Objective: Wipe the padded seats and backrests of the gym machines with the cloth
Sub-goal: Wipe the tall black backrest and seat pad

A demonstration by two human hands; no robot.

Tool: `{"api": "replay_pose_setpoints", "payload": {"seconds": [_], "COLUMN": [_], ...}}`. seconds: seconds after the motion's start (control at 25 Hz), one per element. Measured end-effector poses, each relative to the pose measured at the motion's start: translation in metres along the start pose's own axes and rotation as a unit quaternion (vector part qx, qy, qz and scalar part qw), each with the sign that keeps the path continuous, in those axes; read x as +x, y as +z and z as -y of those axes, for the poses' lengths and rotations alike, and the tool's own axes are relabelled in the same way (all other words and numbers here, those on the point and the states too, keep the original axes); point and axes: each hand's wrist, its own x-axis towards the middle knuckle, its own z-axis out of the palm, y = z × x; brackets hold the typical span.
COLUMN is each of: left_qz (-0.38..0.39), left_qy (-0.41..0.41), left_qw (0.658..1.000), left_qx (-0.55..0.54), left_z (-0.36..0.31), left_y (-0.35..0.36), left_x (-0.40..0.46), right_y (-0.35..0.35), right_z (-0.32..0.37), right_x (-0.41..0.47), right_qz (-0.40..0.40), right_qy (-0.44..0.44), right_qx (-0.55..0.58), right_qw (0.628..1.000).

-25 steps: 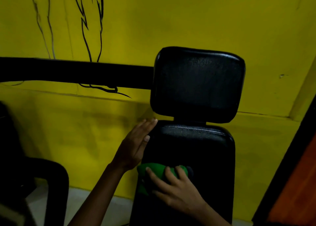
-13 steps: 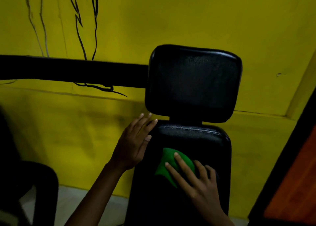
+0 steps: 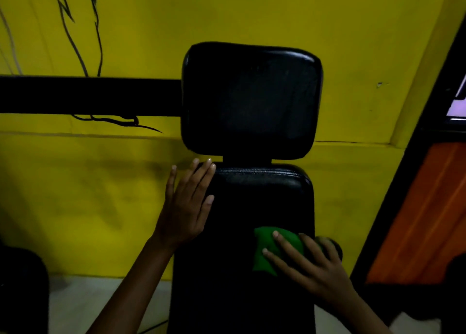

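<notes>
While the right hand (image 3: 310, 265) presses a bunched green cloth (image 3: 264, 253) flat-fingered onto the glossy black backrest (image 3: 239, 220), the left hand (image 3: 186, 205), fingers straight, rests on its edge.

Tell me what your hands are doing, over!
Right hand presses green cloth on black padded backrest. Left hand flat against its edge. Nothing blocking.

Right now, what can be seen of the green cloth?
The green cloth is a small, soft-looking fabric piece, bunched and partly hidden under the right hand, whose spread fingers press it flat against the black padded backrest, toward its right edge. No pattern or label shows. The left hand rests on the pad's left edge, apart from the cloth.
</notes>
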Motion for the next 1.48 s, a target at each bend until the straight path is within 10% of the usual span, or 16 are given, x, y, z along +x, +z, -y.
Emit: {"api": "replay_pose_setpoints", "payload": {"seconds": [0.12, 0.28, 0.68, 1.48], "left_qz": [-0.007, -0.009, -0.041, -0.011], "left_qy": [-0.021, -0.017, -0.020, -0.031], "left_qw": [1.000, 1.000, 0.999, 0.999], "left_qx": [-0.007, 0.014, 0.011, 0.027], "left_z": [-0.005, -0.009, -0.014, -0.013], "left_y": [0.002, 0.005, 0.011, 0.008], "left_x": [0.001, 0.001, 0.004, 0.005], "right_y": [-0.007, -0.006, -0.032, 0.001], "right_z": [0.006, 0.006, -0.065, -0.002], "right_x": [0.006, -0.008, 0.118, 0.020], "right_qz": [-0.014, 0.014, 0.010, 0.005], "right_qy": [0.160, 0.031, 0.309, 0.121], "right_qx": [0.025, 0.026, 0.181, 0.048], "right_qw": [0.987, 0.999, 0.934, 0.991]}}
